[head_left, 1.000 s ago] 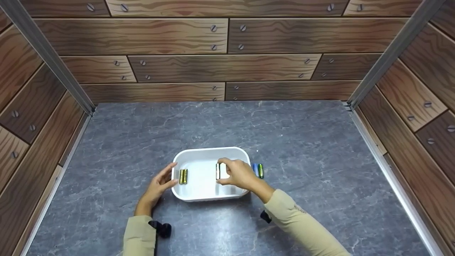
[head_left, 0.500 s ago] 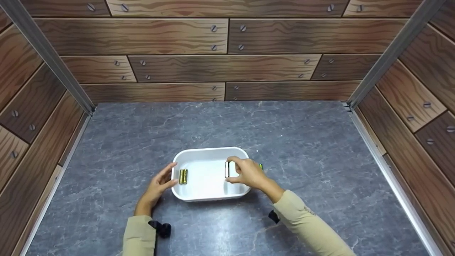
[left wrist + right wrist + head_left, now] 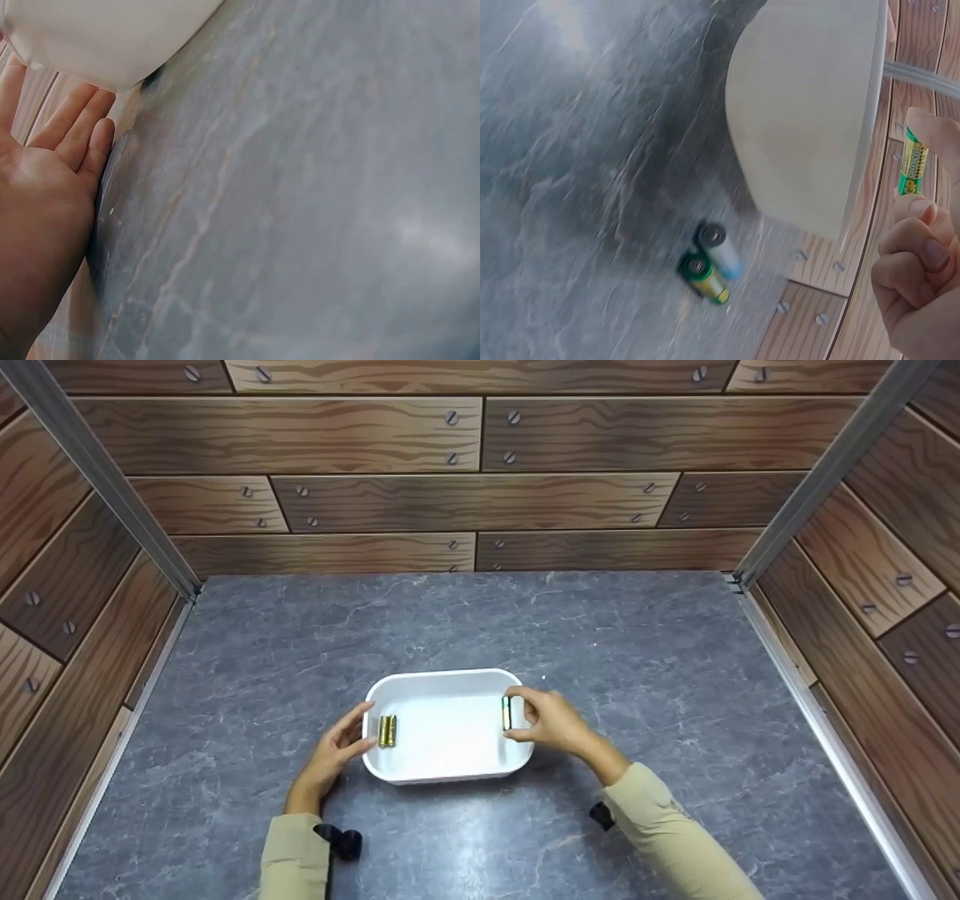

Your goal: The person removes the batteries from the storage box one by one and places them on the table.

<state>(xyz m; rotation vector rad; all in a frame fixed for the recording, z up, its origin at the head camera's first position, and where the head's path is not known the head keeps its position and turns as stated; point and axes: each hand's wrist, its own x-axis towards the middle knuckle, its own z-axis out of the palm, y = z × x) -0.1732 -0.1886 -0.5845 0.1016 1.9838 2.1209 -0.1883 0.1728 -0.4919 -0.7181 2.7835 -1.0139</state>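
Over the right end of the white plastic tray (image 3: 442, 776), my right hand (image 3: 559, 724) pinches a green and yellow battery (image 3: 506, 714) upright-looking in the head view, between thumb and index finger. The right wrist view shows this battery (image 3: 913, 161) above the rim level, with the other fingers curled beneath. My left hand (image 3: 334, 742) touches the tray's left end, thumb and fingers spread. Its fingers look fairly straight in the left wrist view, against the tray (image 3: 112, 45). Two gold batteries (image 3: 388, 730) lie side by side inside the tray, near its left wall.
Outside the tray, a blue battery (image 3: 720, 247) and a green and gold battery (image 3: 703, 276) lie on the grey marbled table (image 3: 570, 225); my right hand hides them in the head view. Wood-patterned walls (image 3: 480, 502) enclose the back and sides.
My right hand has moved right with the battery, from over the tray's middle to its right end. The two batteries outside became hidden behind it in the head view. My left hand stayed put.
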